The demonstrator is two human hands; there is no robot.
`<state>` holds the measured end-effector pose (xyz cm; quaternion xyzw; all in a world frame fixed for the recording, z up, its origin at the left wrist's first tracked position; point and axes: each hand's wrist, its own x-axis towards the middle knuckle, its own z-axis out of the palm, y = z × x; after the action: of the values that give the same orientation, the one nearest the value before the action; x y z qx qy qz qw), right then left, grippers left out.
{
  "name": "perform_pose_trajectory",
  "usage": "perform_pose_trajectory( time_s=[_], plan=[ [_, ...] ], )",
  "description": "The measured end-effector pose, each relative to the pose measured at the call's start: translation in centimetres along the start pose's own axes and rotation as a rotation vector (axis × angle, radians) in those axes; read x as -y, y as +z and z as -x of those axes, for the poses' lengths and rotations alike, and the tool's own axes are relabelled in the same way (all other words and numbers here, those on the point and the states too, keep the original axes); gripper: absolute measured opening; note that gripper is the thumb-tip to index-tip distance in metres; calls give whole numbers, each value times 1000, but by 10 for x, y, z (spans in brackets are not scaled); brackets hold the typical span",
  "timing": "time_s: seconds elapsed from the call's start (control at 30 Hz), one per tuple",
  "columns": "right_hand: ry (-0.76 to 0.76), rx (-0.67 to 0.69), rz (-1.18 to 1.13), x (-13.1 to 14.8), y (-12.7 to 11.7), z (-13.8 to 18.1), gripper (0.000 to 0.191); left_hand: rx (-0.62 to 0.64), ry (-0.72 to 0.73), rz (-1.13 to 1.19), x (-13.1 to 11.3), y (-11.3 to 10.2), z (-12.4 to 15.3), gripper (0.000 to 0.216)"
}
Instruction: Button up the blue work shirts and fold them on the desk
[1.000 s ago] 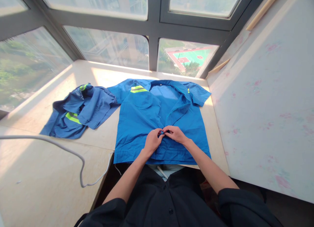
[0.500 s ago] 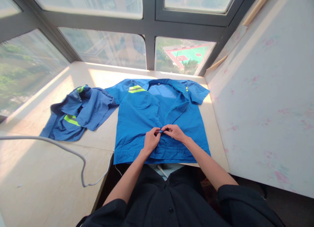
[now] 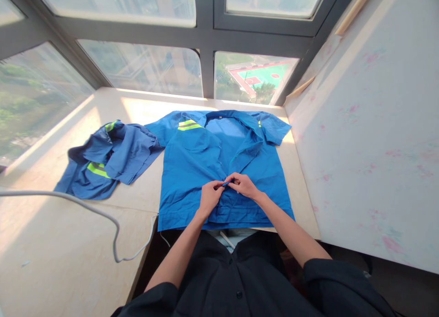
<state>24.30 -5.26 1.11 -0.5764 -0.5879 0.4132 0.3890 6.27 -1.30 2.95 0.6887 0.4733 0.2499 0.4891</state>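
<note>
- On the near edge of the table [image 3: 61, 257], toward 6 o'clock, a bright blue shirt [image 3: 185, 180] lies flat with its front up. Its hem sits at the table edge just in front of the person.
- Its long axis runs from 6 to 12 o'clock. The hem points to 6 and the open collar [image 3: 250, 124] points to 12, toward the window [image 3: 144, 68]. The short sleeves spread toward 9 and 3.
- Yellow-green stripes [image 3: 187, 124] cross the shoulder at about 11 o'clock from the hands.
- The left hand [image 3: 209, 196] and the right hand [image 3: 245, 185] meet on the placket [image 3: 222, 164], in the lower half of the garment.
- Thumb and fingers of each hand are pinched together on the cloth edge, and the two hands touch at the fingertips.
- Whether a button lies between the fingertips is too small to tell.
- From the hands toward 12, the two fronts lie apart and show the inside of the back.
- A darker blue shirt [image 3: 113, 157] lies crumpled at 9 o'clock from the bright one, touching its sleeve on that side.
- A white cable [image 3: 103, 215] comes in from 9 o'clock and loops at about 7, near the hem corner.
- A pale wall panel [image 3: 363, 139] with pink flecks stands at 3 o'clock.
</note>
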Motion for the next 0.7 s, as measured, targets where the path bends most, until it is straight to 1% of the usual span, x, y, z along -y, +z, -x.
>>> perform_pose_trajectory(
  time_s=[0.07,0.13,0.23,0.3,0.4,0.5,0.63,0.7],
  plan=[
    [-17,6,34,4,0,-1,14,12,-19,56,1,-1,-1,19],
    [-52,-25,81,9,1,-2,15,4,-46,94,3,-1,-1,18],
    [-132,-182,142,14,7,-2,18,-32,-85,127,6,0,-1,18],
    [-148,-287,169,17,12,0,16,-49,-96,144,7,1,0,18],
    [-111,-385,203,19,20,5,10,-48,-94,159,7,2,2,18],
    [-76,-450,220,21,26,11,3,-46,-87,154,7,2,2,18],
    [-4,-465,146,25,32,19,14,-61,-86,142,7,2,3,19],
    [99,-452,50,27,32,23,20,-72,-84,137,7,3,5,19]
  ],
)
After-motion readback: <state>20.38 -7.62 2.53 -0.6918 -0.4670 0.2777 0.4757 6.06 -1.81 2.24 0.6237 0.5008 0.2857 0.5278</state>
